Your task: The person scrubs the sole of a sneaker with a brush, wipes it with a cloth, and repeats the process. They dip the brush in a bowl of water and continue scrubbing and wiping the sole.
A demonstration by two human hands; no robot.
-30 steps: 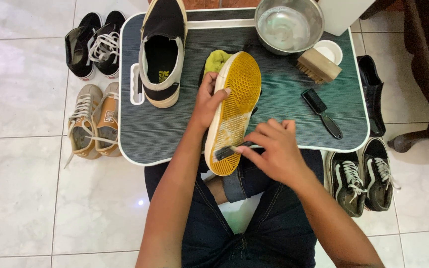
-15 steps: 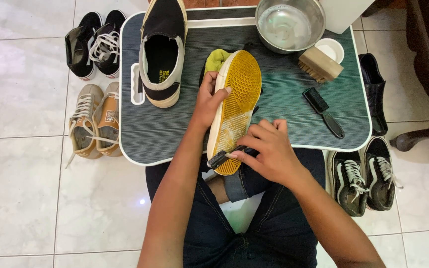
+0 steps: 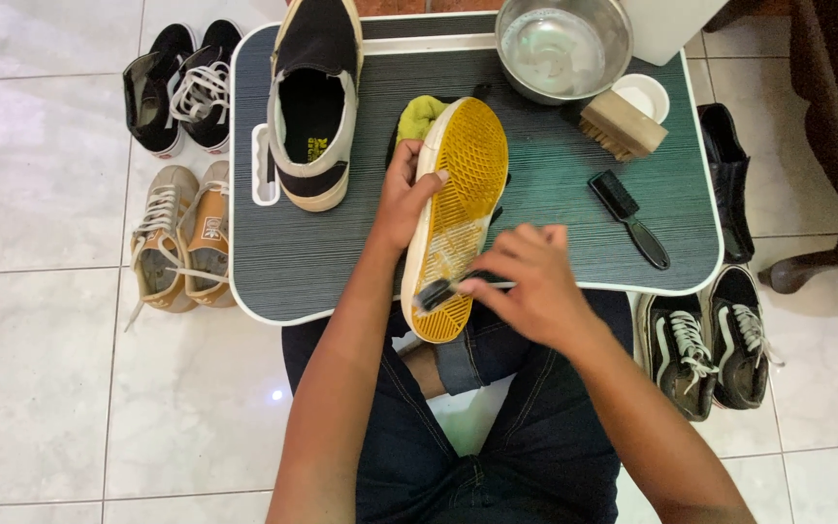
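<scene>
A shoe lies sole-up on the small dark table (image 3: pixel 555 184), its yellow sole (image 3: pixel 458 199) facing me. My left hand (image 3: pixel 402 199) grips its left edge near the middle. Over the heel end, my right hand (image 3: pixel 526 281) is closed on a small dark-bristled brush (image 3: pixel 435 293), whose bristles touch the sole. The matching black shoe with a cream sole (image 3: pixel 314 97) stands upright at the table's back left.
A metal bowl of water (image 3: pixel 563 44), a small white dish (image 3: pixel 640 94), a wooden brush (image 3: pixel 621 124) and a black brush (image 3: pixel 629 217) sit on the table's right. A yellow cloth (image 3: pixel 419 114) lies under the shoe. Pairs of shoes stand on the tiled floor on both sides.
My right hand has shifted the small brush slightly along the heel part of the sole. My left hand and the shoe stay as they were.
</scene>
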